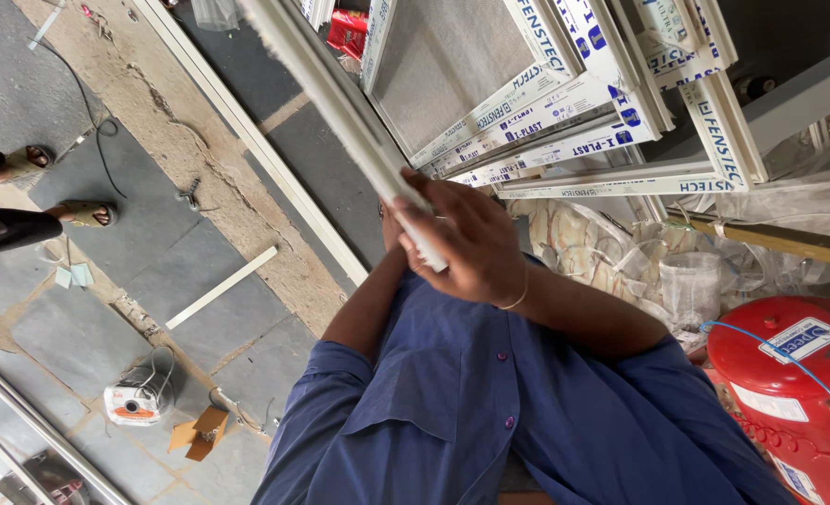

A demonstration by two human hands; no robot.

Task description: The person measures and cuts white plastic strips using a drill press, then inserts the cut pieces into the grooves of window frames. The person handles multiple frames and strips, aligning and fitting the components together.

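One hand (466, 248) wrapped around the lower end of a long white plastic window-frame profile (331, 93); fingers curled shut over the bar, thumb side toward the chest; thin bangle at that wrist; the view is turned over, so which hand this is can't be called with confidence, I take it as the right. The other hand is mostly hidden behind the first and the profile; only its forearm (368, 304) shows rising from a blue shirt sleeve; can't tell its finger state.

Profile runs diagonally from the gripping hand up toward the top edge of the frame, fuzzy sealing strip along one edge; it is held in the air above the grey tiled floor (191, 252).

Around it: stack of white window frames with blue-printed protective tape (574, 122) just beside the hand, one with a mesh panel; red metal cylinder tank (789, 383) at the right edge with clear plastic wrap near it; loose short white strip (221, 287) lying on the floor; small spool of wire (136, 400) and a cardboard scrap (200, 432) lower left; another person's sandalled feet (83, 213) at the left edge, well apart.
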